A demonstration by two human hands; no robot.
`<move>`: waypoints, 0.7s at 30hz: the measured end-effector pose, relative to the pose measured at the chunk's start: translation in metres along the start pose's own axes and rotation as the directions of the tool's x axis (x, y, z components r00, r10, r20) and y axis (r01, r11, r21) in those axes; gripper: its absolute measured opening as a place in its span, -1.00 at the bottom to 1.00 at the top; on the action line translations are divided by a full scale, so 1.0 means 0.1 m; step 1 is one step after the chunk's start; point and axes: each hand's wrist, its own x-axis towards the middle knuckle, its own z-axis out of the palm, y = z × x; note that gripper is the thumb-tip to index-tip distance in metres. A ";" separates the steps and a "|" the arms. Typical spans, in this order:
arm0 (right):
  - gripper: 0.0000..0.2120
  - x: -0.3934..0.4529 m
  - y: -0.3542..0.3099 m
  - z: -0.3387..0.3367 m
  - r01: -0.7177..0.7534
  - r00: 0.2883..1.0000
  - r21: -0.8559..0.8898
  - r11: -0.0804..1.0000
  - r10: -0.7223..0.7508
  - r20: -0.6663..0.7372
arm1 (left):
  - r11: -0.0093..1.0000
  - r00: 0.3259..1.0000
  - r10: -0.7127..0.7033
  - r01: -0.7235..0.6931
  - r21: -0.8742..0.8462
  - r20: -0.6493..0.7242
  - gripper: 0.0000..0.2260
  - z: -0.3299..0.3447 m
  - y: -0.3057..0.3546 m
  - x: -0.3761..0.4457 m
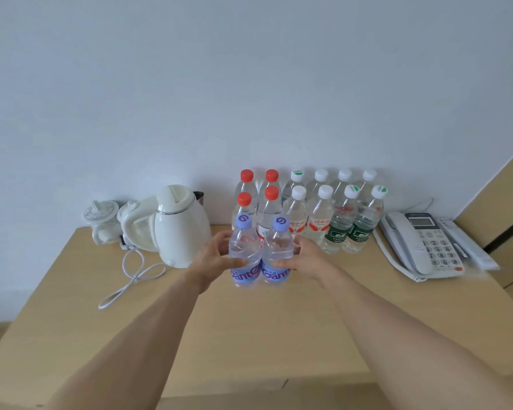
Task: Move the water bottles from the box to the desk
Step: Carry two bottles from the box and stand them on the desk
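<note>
Bottles with purple caps, two in number, stand or hover side by side at the front of the bench [279, 327], just ahead of the stored rows; whether their bases touch the surface cannot be told. The left hand [216, 258] curls round the left purple-capped bottle [245, 255], and the right hand [305, 258] curls round the right purple-capped bottle [277, 255], each gripping at mid-body just above the label.

Judgement on handling: the bottles look full, so moderately heavy; thin clear plastic will give under a hard squeeze, and the label band may be slick. The ribbed waist where the hands sit is the sound place to hold.

Count behind them: four red-capped bottles [271, 202] and eight white-capped bottles [323, 214], two of those with green labels. One white electric kettle [179, 226] with its cord stands to the left, one desk telephone [424, 241] to the right. No box is in view.
</note>
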 end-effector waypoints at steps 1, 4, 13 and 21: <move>-0.53 0.01 0.00 0.01 -0.002 1.000 -0.018 1.000 0.002 0.002 | 1.000 1.000 0.004 -0.004 0.019 0.004 -0.32 -0.01 -0.01 0.01; -0.52 0.04 0.02 0.05 0.008 1.000 -0.059 0.998 -0.008 -0.005 | 0.999 1.000 0.010 -0.010 0.032 0.011 -0.33 -0.04 -0.07 0.03; -0.41 0.13 0.18 0.21 0.028 0.997 -0.091 0.995 -0.035 -0.074 | 0.994 0.998 0.006 -0.013 0.106 0.068 -0.35 -0.11 -0.24 0.02; -0.35 0.07 0.16 0.25 0.108 0.983 -0.136 0.985 -0.126 -0.131 | 0.892 0.977 0.147 -0.063 0.448 -0.154 -0.36 0.05 -0.18 -0.11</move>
